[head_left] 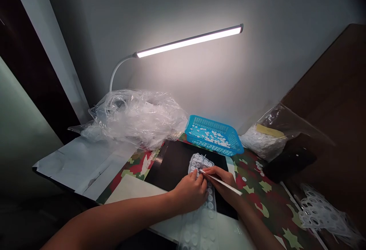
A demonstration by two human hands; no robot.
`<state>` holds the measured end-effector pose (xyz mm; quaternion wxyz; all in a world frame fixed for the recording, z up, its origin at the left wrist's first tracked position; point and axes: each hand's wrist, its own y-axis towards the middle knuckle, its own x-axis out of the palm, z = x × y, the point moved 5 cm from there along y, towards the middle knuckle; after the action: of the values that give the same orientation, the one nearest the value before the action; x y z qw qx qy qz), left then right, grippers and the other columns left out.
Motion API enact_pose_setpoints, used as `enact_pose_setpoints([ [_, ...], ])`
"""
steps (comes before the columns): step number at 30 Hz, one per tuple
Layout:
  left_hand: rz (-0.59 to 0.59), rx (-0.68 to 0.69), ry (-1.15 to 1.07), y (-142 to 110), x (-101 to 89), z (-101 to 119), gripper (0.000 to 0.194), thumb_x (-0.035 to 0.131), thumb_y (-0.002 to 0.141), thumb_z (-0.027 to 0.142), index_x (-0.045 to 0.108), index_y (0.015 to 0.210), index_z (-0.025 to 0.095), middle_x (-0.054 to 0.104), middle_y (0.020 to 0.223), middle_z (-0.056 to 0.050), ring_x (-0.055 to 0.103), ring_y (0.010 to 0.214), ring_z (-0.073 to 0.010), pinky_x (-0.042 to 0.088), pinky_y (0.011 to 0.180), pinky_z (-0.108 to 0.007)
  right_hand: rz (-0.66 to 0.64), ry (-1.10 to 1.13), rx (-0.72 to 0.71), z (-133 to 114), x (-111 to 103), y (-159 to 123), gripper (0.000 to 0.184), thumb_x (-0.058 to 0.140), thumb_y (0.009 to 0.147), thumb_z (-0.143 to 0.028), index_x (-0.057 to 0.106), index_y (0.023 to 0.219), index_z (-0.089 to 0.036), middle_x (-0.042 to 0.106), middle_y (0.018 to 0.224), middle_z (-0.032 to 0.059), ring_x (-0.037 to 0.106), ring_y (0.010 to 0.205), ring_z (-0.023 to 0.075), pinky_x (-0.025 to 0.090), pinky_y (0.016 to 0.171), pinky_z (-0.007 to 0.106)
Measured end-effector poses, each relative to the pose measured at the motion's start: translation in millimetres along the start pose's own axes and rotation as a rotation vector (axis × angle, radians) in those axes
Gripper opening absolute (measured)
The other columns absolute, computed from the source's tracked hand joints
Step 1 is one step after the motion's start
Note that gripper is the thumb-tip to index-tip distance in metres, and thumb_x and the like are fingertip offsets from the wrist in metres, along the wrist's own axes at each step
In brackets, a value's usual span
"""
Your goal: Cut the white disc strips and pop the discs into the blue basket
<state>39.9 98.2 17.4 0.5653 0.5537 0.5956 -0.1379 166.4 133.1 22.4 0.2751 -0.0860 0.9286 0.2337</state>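
A long clear plastic tray (211,200) with rows of round cells holding small white discs runs toward me over a black board. My left hand (192,189) lies over the tray's middle, fingers bent and drawn together at the cells; what is between its fingertips is hidden. In my right hand (224,181) is a thin white stick-like tool (225,186), held like a pen, its tip close to my left fingertips. Both hands nearly meet above the tray.
Behind the hands stands a blue perforated basket (238,147) with many loose white discs. A heap of clear plastic bags (137,116) sits at left under a lit lamp (188,43). To the right are a filled bag (261,141), a black object (288,164) and punched white sheets (326,213).
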Motion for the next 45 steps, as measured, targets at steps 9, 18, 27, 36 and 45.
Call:
enact_pose_setpoints([
  [9,-0.033,0.05,-0.011,2.4,-6.4,-2.1,0.028,0.044,0.089,0.025,0.066,0.094,0.01,0.066,0.098,-0.016,0.062,0.088,-0.0271,0.044,0.083,-0.043,-0.03,-0.078,-0.096,-2.9,5.3,-0.3,0.018,0.048,0.092,-0.025,0.065,0.093,-0.022,0.068,0.098,0.0041,0.066,0.09,0.0199,0.053,0.081,0.031],
  [18,-0.011,0.024,-0.012,0.5,-7.2,-3.4,0.031,0.043,0.089,0.028,0.066,0.096,0.008,0.066,0.099,-0.017,0.061,0.091,-0.0271,0.044,0.079,-0.039,-0.009,-0.163,-0.184,-7.0,2.0,13.9,0.019,0.046,0.09,-0.022,0.064,0.095,-0.023,0.068,0.095,0.0062,0.066,0.09,0.0211,0.054,0.078,0.032],
  [27,-0.059,0.013,-0.065,1.5,-7.3,-4.2,0.026,0.044,0.089,0.027,0.065,0.09,0.011,0.066,0.09,-0.015,0.061,0.083,-0.0239,0.044,0.078,-0.038,-0.031,-0.002,-0.019,-15.4,0.4,3.9,0.011,0.055,0.088,-0.027,0.064,0.084,-0.022,0.07,0.092,0.0041,0.067,0.085,0.019,0.054,0.076,0.029],
  [36,-0.065,0.028,-0.09,2.4,-6.6,-3.7,0.023,0.045,0.088,0.024,0.065,0.085,0.013,0.065,0.08,-0.01,0.06,0.076,-0.0226,0.044,0.076,-0.039,-0.068,0.024,0.011,-11.5,14.4,9.2,0.016,0.054,0.088,-0.031,0.067,0.088,-0.021,0.07,0.096,0.0057,0.066,0.09,0.0219,0.053,0.081,0.034],
  [45,-0.062,0.007,-0.086,1.5,-0.6,-2.6,0.025,0.044,0.089,0.025,0.065,0.089,0.012,0.065,0.083,-0.011,0.06,0.079,-0.0237,0.044,0.079,-0.04,-0.045,0.019,0.016,-10.6,14.4,9.1,0.017,0.054,0.088,-0.033,0.066,0.09,-0.022,0.071,0.092,0.0042,0.068,0.085,0.0202,0.054,0.078,0.032],
])
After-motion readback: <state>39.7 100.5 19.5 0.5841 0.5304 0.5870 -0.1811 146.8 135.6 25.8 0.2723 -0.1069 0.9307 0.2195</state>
